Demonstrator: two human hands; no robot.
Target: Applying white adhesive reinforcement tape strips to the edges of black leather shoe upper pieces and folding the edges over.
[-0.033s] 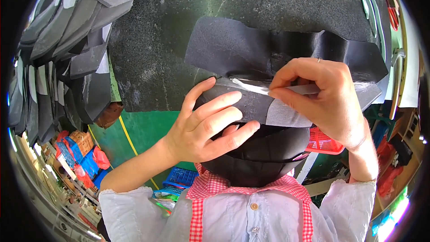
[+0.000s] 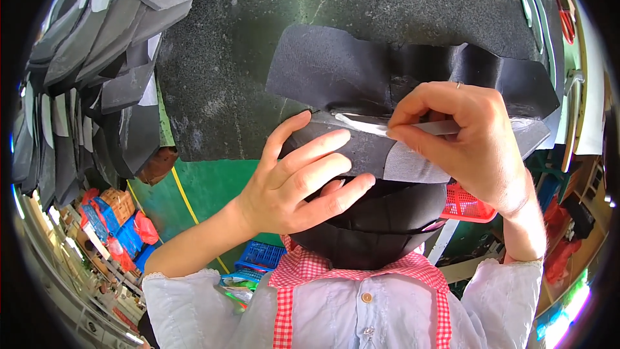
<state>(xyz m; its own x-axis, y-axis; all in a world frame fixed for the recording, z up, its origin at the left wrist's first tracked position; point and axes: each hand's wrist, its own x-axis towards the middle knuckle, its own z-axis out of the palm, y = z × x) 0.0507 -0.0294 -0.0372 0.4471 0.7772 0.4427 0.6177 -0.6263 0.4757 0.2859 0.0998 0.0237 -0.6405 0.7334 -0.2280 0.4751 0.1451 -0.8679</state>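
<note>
A black, leather-like cut piece point(image 2: 323, 61) lies opened out along a seam near the front edge of the dark worktop. Its nearer flap point(image 2: 365, 155) is greyer, with a light grey patch at the right. My left hand point(image 2: 294, 187) rests on that flap, fingers spread and holding nothing. Between thumb and forefinger, my right hand point(image 2: 475, 139) pinches a thin white strip point(image 2: 361, 126) lying along the seam. The strip's other end passes beneath my right palm, partly hidden. Curved black pieces point(image 2: 368, 245) hang below the flap, against my apron point(image 2: 284, 317).
Stacks of grey-black cut pieces point(image 2: 97, 45) crowd the left of the speckled worktop point(image 2: 219, 90). Pale green strips point(image 2: 528, 6) hang over its far right. Below stand a red basket point(image 2: 468, 205) and a blue basket point(image 2: 260, 255) near the green floor point(image 2: 210, 184).
</note>
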